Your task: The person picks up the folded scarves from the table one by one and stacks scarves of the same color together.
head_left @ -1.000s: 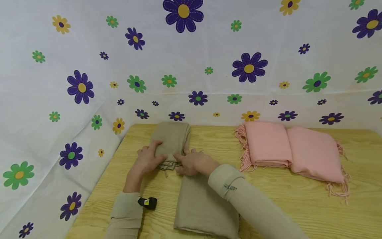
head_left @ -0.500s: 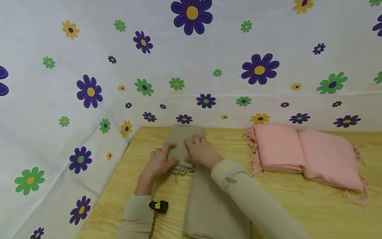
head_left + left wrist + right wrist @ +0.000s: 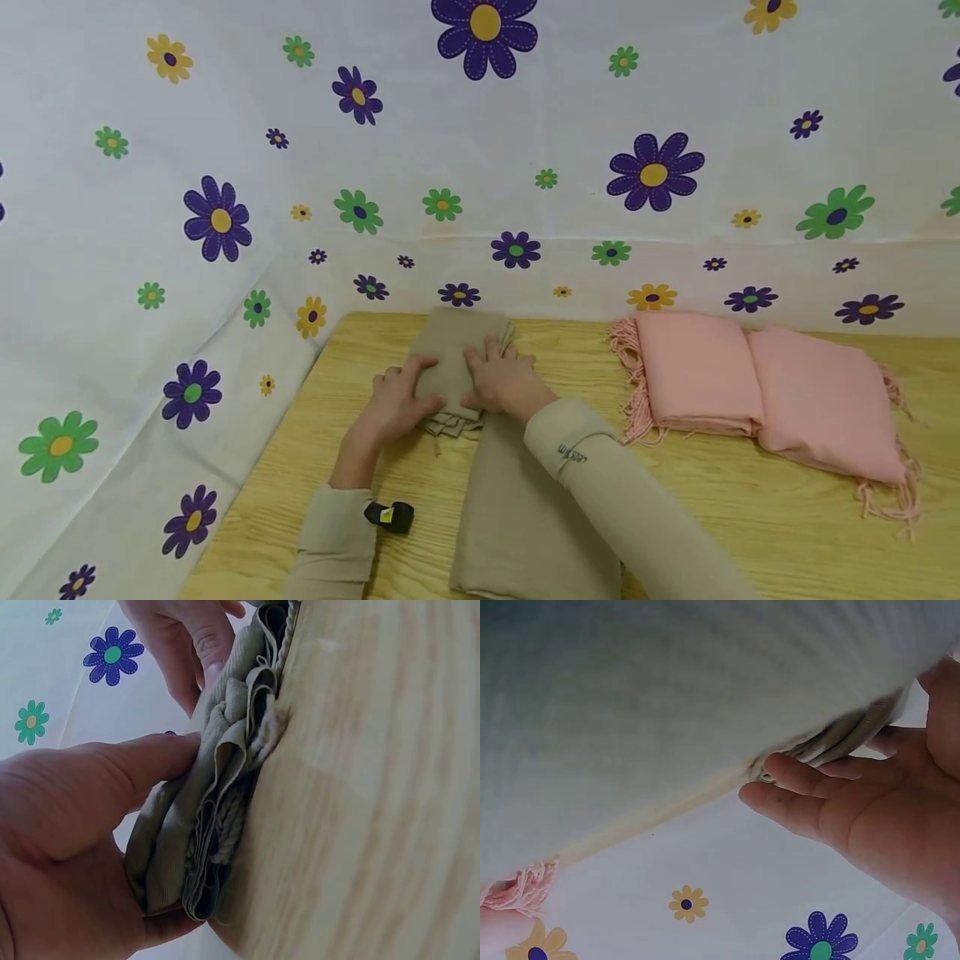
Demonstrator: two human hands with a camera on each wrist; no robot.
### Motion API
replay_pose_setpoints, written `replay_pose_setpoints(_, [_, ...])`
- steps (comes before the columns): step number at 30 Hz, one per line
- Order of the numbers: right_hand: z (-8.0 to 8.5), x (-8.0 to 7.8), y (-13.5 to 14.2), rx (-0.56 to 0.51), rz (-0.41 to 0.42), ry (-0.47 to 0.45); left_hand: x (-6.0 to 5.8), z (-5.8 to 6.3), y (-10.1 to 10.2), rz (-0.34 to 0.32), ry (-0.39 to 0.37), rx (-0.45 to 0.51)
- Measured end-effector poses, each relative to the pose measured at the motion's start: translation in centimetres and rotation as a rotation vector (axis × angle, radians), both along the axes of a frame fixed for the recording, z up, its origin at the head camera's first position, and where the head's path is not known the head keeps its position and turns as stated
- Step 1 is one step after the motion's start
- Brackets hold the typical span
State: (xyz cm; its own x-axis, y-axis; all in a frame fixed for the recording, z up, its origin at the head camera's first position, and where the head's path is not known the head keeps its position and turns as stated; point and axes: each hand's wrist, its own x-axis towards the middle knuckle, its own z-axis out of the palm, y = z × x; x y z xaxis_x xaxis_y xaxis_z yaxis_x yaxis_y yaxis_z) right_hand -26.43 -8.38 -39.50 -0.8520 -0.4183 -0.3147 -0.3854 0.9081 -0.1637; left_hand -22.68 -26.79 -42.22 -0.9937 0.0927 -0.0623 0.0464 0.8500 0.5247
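A small folded beige scarf [image 3: 446,342] lies near the table's back edge, its layered front edge facing the person. My left hand [image 3: 392,402] rests at its left side, thumb and index finger on the top and the other fingers along the side. The left wrist view shows the stacked layers and a twisted tassel [image 3: 232,817] beside that thumb. My right hand [image 3: 507,379] lies over the scarf's right part with fingers spread. In the right wrist view its fingers [image 3: 795,806] touch the scarf's layered edge [image 3: 847,739]; the fingers are fairly straight.
A larger folded beige cloth [image 3: 525,517] lies in front, partly under the right forearm. Two folded pink scarves [image 3: 701,375] with fringes sit side by side at the right on the wooden table [image 3: 787,533]. A flower-print sheet [image 3: 465,142] hangs behind and to the left.
My right hand has moved from the small scarf's front right corner up onto its top. My left hand stays at the left side. The head view has shifted slightly.
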Motion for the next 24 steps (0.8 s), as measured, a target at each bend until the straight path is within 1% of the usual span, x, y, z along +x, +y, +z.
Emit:
replay_pose_setpoints(7, [0.2, 0.9, 0.0, 0.039, -0.017, 0.018, -0.3, -0.6, 0.0, -0.019, -0.002, 0.037])
replay_pose_setpoints(10, [0.3, 1.2, 0.0, 0.057, -0.024, 0.021, -0.2, -0.6, 0.2, -0.017, -0.012, 0.052])
replay_pose_setpoints(14, [0.2, 1.2, 0.0, 0.073, -0.031, 0.01, -0.2, -0.5, 0.4, -0.035, -0.006, 0.055])
replay_pose_setpoints(20, [0.0, 1.4, -0.3, 0.064, -0.048, 0.014, -0.4, -0.5, -0.6, -0.058, 0.006, 0.075])
replay_pose_setpoints(24, [-0.1, 1.6, -0.6, 0.066, -0.067, 0.013, -0.7, -0.5, -1.1, -0.057, -0.007, 0.102])
